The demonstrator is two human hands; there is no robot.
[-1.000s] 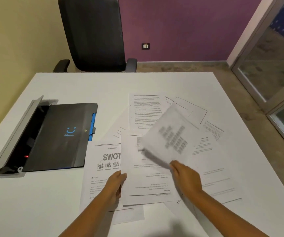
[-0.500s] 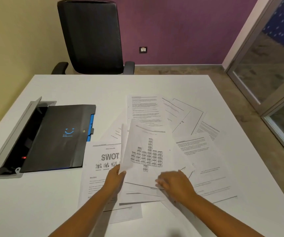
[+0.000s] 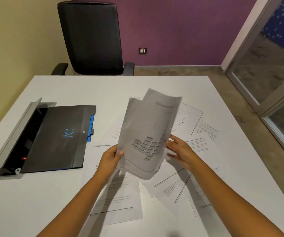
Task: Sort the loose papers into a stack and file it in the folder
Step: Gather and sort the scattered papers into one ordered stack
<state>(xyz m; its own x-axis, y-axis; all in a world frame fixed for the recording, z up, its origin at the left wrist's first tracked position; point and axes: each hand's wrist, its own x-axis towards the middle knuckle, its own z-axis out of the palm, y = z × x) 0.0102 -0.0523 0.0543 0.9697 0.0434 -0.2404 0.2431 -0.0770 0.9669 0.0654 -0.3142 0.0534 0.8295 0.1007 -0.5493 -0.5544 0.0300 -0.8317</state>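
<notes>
My left hand [image 3: 111,157] pinches the left edge of a small stack of papers [image 3: 148,132] that stands lifted off the white table [image 3: 69,93], its pages blurred and curling at the top. My right hand [image 3: 180,151] is at the stack's right edge with fingers spread and touching it. Several loose printed sheets [image 3: 197,177] lie scattered on the table beneath and to the right. A closed black folder [image 3: 57,139] with a blue smile logo and blue tabs lies to the left.
The folder lies partly over an open cable box [image 3: 11,134] set into the table, its grey lid raised. A black office chair [image 3: 91,38] stands at the far edge. A glass door [image 3: 274,74] is to the right.
The gathered sheets have been lifted off the table and stood upright between both hands. My right hand moved from on top of the pile to its right edge.
</notes>
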